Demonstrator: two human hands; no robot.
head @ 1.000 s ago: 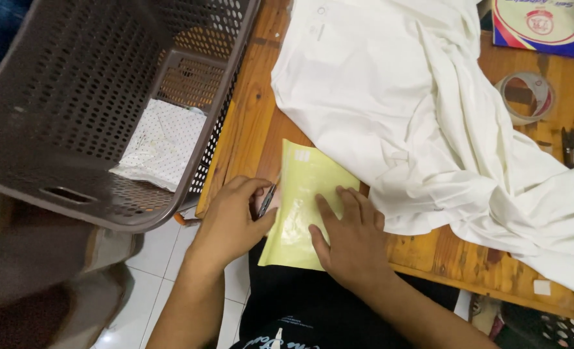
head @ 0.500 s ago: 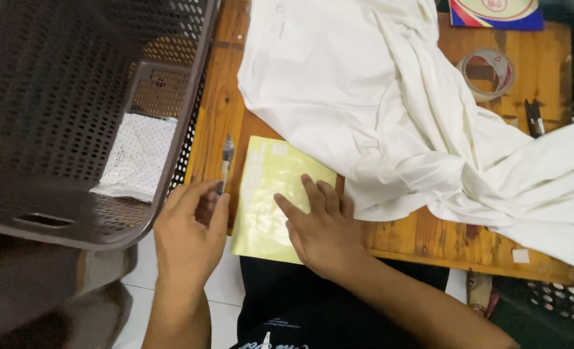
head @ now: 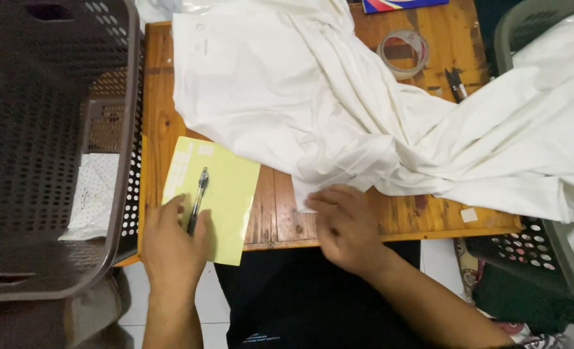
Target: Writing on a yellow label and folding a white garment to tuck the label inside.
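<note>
On the far left, well left of the yellow sheet (head: 212, 197), stands a brown perforated laundry basket (head: 48, 161), pushed against the edge of the wooden table (head: 274, 213); a white dotted cloth (head: 96, 203) lies inside it.

Your left hand (head: 174, 242) rests on the near left corner of the yellow sheet. Its fingers lie flat and loosely together, and the black pen (head: 197, 199) sits between the forefinger and thumb, its tip pointing away from you across the paper. The sheet itself lies at the table's near edge, with its lower corner hanging slightly over.

Right of the sheet, past a strip of bare wood, your right hand (head: 345, 226) lies palm down with the fingers spread, their tips touching the hem of the white shirt (head: 313, 103). The shirt covers most of the table beyond and right of the sheet.

Farther right and back sits a roll of clear tape (head: 403, 55), then small black snips (head: 455, 84). At the far right, a second basket (head: 526, 252) stands beside the table.
</note>
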